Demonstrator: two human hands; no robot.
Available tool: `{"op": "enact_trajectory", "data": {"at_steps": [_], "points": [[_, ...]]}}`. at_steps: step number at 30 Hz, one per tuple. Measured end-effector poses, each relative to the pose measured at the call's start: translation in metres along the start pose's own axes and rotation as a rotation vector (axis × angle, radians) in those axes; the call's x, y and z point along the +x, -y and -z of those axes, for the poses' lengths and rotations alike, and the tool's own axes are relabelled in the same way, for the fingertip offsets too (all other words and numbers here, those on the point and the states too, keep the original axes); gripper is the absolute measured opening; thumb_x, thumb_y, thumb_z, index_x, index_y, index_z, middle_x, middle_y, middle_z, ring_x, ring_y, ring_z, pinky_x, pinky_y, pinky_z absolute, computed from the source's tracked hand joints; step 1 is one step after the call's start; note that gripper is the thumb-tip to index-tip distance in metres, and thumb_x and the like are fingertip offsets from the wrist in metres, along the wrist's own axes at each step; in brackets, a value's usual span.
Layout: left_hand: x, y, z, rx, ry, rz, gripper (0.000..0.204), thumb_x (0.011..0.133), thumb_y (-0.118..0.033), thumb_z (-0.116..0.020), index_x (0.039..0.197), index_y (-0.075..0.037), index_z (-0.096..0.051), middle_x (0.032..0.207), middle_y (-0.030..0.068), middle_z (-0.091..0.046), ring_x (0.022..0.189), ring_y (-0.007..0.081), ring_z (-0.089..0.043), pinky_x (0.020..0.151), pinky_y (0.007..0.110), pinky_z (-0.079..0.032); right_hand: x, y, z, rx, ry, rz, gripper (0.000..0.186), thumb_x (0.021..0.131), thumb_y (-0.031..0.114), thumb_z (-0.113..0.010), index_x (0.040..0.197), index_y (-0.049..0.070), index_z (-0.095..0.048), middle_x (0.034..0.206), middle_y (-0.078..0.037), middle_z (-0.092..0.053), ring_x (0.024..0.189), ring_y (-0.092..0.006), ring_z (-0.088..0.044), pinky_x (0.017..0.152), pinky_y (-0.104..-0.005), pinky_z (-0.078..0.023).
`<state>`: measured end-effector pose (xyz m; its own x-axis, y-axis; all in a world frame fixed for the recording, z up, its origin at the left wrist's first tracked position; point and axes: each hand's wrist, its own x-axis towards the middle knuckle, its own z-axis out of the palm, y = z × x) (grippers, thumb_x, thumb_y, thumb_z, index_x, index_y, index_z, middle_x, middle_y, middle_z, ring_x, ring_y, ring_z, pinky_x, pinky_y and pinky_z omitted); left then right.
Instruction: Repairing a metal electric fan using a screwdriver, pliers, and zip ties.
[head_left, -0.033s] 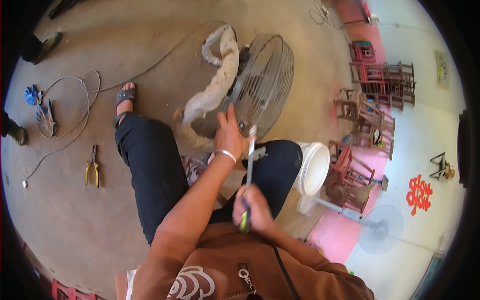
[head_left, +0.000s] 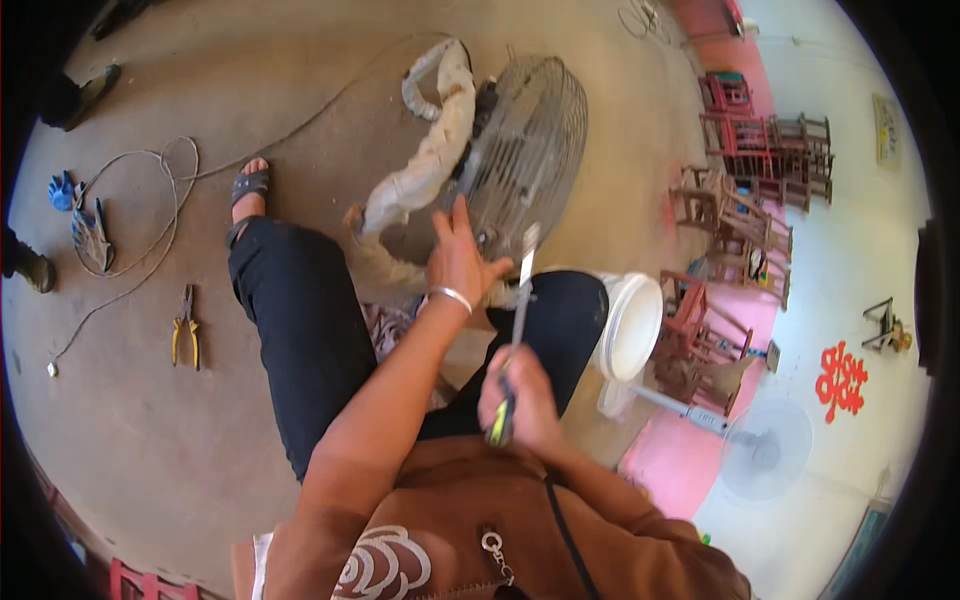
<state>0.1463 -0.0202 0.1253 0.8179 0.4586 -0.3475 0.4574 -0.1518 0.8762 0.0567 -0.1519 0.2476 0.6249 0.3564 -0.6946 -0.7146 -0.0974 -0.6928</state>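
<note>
A large fan with a round grey wire grille (head_left: 530, 150) stands in front of my knees. Along its left side runs a thick, curved piece wrapped in pale material (head_left: 425, 165). My left hand (head_left: 460, 262), with a bracelet at the wrist, has its fingers spread at the near edge of the grille; whether it touches is hard to tell. My right hand (head_left: 520, 398) is closed round the black and yellow-green handle of a long tool with a pale metal blade (head_left: 523, 290). The blade points up, over my right knee, its tip near the grille. Motion blurs hand and tool.
Pliers with yellow handles (head_left: 186, 338) lie on the floor to the left, near a looped cable (head_left: 178, 215) and gloves (head_left: 90, 238). A white bucket (head_left: 630, 330) stands by my right knee. Wooden stools (head_left: 735, 220) and a smaller fan (head_left: 765, 450) line the right wall. Another person's shoes (head_left: 95, 95) show far left.
My right hand and the tool have shifted slightly to the right, and the blade now leans right. My left hand keeps its place with fingers spread.
</note>
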Motion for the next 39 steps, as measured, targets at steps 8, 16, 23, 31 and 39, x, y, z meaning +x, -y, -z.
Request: {"op": "enact_trajectory", "data": {"at_steps": [8,16,23,31,39], "points": [[0.007,0.011,-0.002,-0.013,-0.028,-0.074,0.11,0.058,-0.027,-0.09,0.144,-0.006,-0.025,0.14,0.022,-0.038,0.114,0.0416,-0.056,0.093,0.045,-0.05,0.034,-0.01,0.042,-0.565,-0.175,0.153,0.026,0.104,0.03,-0.044,0.099,0.005,-0.048,0.061,-0.003,-0.05,0.046,-0.0104,-0.05,0.043,-0.0254,-0.041],[0.008,0.011,-0.004,0.037,-0.007,-0.051,0.123,0.052,-0.034,-0.094,0.146,-0.005,-0.021,0.137,0.0214,-0.042,0.114,0.0411,-0.056,0.093,0.045,-0.05,0.068,-0.03,0.044,-0.602,-0.185,0.229,0.035,0.104,0.039,-0.041,0.098,0.005,-0.048,0.062,-0.003,-0.047,0.045,-0.0108,-0.048,0.043,-0.0243,-0.04],[0.009,0.006,0.0,0.073,0.089,0.036,0.128,0.049,-0.038,-0.094,0.147,-0.004,-0.019,0.135,0.0212,-0.04,0.114,0.0405,-0.056,0.092,0.045,-0.051,0.075,-0.032,0.043,-0.565,-0.213,0.285,0.034,0.104,0.039,-0.041,0.096,0.006,-0.048,0.061,-0.003,-0.046,0.045,-0.0122,-0.047,0.043,-0.025,-0.041],[0.01,0.009,-0.004,0.081,0.066,-0.01,0.127,0.051,-0.039,-0.093,0.147,-0.004,-0.017,0.14,0.0222,-0.036,0.116,0.0413,-0.055,0.094,0.044,-0.05,0.075,-0.026,0.051,-0.013,-0.017,0.01,0.031,0.104,0.036,-0.04,0.095,0.007,-0.049,0.067,-0.004,-0.049,0.049,-0.0129,-0.05,0.046,-0.0276,-0.045],[0.007,0.009,-0.005,0.102,0.055,0.014,0.131,0.049,-0.045,-0.093,0.147,-0.004,-0.015,0.137,0.0222,-0.04,0.112,0.0414,-0.057,0.09,0.045,-0.052,0.08,-0.031,0.053,-0.314,-0.072,0.252,0.034,0.104,0.041,-0.041,0.092,0.009,-0.046,0.068,-0.002,-0.046,0.049,-0.0102,-0.046,0.047,-0.0268,-0.046]]}}
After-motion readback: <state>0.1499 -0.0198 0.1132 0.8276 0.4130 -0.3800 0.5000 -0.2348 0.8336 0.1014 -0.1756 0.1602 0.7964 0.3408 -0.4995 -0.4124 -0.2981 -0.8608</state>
